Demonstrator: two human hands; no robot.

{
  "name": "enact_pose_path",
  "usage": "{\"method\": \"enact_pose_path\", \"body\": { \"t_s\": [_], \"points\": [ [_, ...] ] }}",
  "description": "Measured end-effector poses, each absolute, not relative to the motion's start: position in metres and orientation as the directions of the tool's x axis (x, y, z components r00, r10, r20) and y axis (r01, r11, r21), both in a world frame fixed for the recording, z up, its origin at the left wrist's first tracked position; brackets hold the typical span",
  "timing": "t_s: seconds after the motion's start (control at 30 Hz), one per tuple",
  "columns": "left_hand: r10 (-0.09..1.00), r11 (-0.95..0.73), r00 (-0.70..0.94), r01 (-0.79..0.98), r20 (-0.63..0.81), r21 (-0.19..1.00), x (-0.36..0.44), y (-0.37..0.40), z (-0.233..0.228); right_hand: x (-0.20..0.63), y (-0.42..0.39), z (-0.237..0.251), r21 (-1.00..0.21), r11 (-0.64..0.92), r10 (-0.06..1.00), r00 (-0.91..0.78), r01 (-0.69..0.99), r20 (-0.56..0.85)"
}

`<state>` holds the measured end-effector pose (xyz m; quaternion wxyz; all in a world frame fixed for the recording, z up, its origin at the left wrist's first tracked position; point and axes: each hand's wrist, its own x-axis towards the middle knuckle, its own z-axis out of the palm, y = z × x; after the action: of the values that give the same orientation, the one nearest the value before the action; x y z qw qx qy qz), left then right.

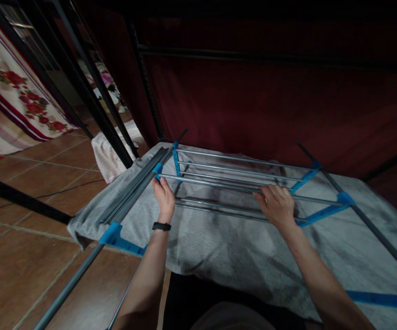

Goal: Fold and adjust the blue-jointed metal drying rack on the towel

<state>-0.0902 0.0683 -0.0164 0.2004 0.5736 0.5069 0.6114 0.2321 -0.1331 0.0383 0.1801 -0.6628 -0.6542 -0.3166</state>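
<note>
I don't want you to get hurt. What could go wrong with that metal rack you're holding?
1. The left hand grips a thin silver metal rod right beside a blue plastic connector; fingers might get pinched there.
2. The right hand rests on the rods; if one pops loose, the grey-and-blue metal rack frame could twist.
3. The rack's long grey side pole sticks out over the brown tiled floor, where someone might trip.
</note>
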Motion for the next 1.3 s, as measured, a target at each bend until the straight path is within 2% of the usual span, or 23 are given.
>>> {"method": "enact_pose_path", "body": {
  "t_s": [0.17, 0.83, 1.3],
  "points": [
    [0.777, -0.417, -0.317, 0.388, 0.543, 0.822, -0.0888, 0.0692, -0.0162, 0.2313, -0.1329, 0.0373, 0.173, -0.09, 0.751, -0.047, 0.981, 0.659],
    [0.776, -0.407, -0.301, 0.433, 0.554, 0.805, -0.0896, 0.0718, -0.0199, 0.2257, -0.1347, 0.0367, 0.169, -0.108, 0.745, -0.032, 0.98, 0.666],
    [0.745, -0.465, -0.297, 0.411, 0.597, 0.784, -0.0906, 0.0725, -0.0216, 0.2254, -0.1351, 0.0372, 0.178, -0.115, 0.748, -0.033, 0.977, 0.663]
  ]
}}
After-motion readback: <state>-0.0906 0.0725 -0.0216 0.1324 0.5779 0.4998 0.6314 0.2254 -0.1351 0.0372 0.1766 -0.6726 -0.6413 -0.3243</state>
